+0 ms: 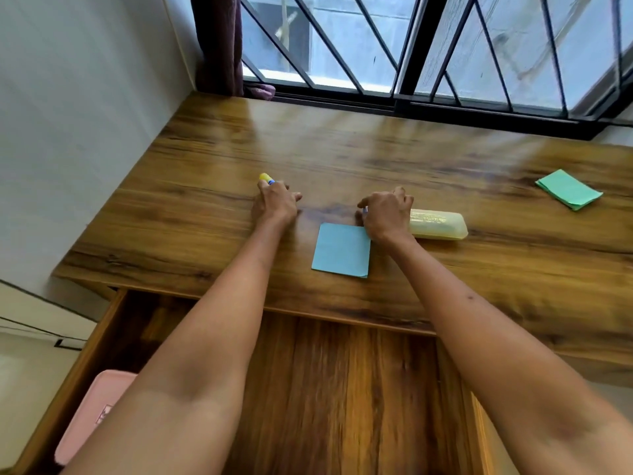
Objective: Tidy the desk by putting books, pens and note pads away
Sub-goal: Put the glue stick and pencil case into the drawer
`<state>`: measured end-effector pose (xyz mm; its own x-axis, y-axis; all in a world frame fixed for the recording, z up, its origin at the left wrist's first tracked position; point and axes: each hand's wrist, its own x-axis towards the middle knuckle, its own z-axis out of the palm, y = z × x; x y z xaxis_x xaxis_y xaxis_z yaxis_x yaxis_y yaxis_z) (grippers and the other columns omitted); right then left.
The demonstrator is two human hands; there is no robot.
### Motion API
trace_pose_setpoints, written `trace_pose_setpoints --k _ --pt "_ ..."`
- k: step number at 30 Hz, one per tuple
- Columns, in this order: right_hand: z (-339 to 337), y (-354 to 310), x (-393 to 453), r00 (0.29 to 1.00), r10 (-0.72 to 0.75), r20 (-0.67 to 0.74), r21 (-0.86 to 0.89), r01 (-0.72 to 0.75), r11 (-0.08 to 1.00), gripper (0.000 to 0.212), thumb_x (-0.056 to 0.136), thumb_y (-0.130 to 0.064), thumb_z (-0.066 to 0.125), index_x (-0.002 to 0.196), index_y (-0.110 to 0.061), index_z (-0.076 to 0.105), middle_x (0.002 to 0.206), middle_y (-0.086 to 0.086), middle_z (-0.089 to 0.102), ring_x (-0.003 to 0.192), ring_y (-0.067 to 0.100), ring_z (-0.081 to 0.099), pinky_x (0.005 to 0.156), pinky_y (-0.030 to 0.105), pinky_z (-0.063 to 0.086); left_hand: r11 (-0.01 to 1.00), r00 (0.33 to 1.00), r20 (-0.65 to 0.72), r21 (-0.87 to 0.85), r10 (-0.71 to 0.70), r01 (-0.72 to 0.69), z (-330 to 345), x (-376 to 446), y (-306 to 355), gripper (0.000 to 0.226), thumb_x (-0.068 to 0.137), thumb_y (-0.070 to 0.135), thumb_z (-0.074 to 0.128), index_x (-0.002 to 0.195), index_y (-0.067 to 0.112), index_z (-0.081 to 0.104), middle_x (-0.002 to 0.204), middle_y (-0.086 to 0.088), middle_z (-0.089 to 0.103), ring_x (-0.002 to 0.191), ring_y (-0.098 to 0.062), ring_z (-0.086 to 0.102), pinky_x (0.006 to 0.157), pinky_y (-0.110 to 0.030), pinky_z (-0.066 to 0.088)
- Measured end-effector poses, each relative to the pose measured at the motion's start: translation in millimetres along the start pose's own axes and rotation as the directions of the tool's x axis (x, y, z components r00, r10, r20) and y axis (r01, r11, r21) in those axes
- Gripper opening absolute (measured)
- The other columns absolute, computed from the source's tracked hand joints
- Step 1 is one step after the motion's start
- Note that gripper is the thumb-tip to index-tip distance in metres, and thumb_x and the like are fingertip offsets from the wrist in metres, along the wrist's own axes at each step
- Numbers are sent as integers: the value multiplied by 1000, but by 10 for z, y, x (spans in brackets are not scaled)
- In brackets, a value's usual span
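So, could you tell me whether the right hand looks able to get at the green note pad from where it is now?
Probably yes. The green note pad lies alone, far right on the desk, with bare wood between it and the right hand. That hand seems to hold something small, though, so it may not be free.

Stationery spread over the wooden desk, an open drawer below.

A yellow-capped marker (267, 178) with a blue band pokes out at 11 o'clock from a curled hand, its body hidden. A square blue note pad (341, 250) lies flat near the desk's front edge, slightly turned. Just beside it, toward 2 o'clock, a translucent yellow pen case (439, 224) lies lengthwise, lid closed, its left end covered. Well apart toward 2 o'clock, a green note pad (568, 189) lies flat and askew. The drawer (329, 389) stands pulled out at 6 o'clock.
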<state>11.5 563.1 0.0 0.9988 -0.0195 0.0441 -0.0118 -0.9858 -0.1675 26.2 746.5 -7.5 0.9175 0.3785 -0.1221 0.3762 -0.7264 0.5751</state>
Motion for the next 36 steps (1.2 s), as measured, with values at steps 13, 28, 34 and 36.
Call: trace_pose_setpoints --k 13,28,34,36 --pt "-230 -172 -187 996 91 7 740 -66 669 42 77 -19 77 118 -10 67 112 10 70 100 19 66 92 34 54 954 997 53 289 61 -73 -190 -254 -104 42 87 19 62 126 5 53 131 -18 55 124 -35 51 97 -40 44" --pt "-35 -1728 -1247 798 -257 545 825 -455 336 30 90 -1 60 119 8 58 110 24 62 85 24 65 65 29 59 911 600 791 -330 123 248 -1418 -784 -1531 50 90 -2 56 130 23 38 90 -18 69 69 -29 71 65 -36 61" --pt "139 -2196 -1562 750 -360 555 814 -401 420 26 87 -3 66 112 3 61 93 20 66 85 28 67 72 32 59 955 722 682 -276 115 108 -1578 -859 -2105 11 94 7 57 104 11 56 95 -14 67 84 -22 67 75 -33 56" --pt "226 -2303 -1634 744 -353 567 810 -426 403 27 86 -2 67 111 2 61 89 16 65 83 25 65 71 33 59 960 797 599 -262 84 95 -1545 -860 -2263 13 96 8 53 105 3 61 92 -13 66 77 -17 66 66 -26 57"
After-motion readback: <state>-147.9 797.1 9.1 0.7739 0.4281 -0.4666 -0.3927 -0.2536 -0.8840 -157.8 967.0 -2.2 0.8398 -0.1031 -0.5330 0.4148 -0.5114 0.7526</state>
